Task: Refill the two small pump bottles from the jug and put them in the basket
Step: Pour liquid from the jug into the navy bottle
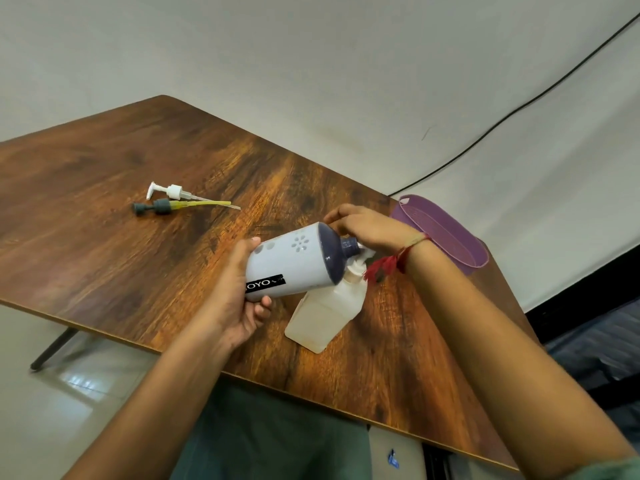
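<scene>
Rightward, basket at table edge.

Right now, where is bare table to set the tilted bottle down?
Free: the wide table strip between the pump heads and the near edge, left of the left hand. Crowded: around the clear bottle, beside the right hand and basket.

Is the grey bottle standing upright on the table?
No, the left hand holds the grey bottle tilted, its neck toward the clear bottle.
</scene>
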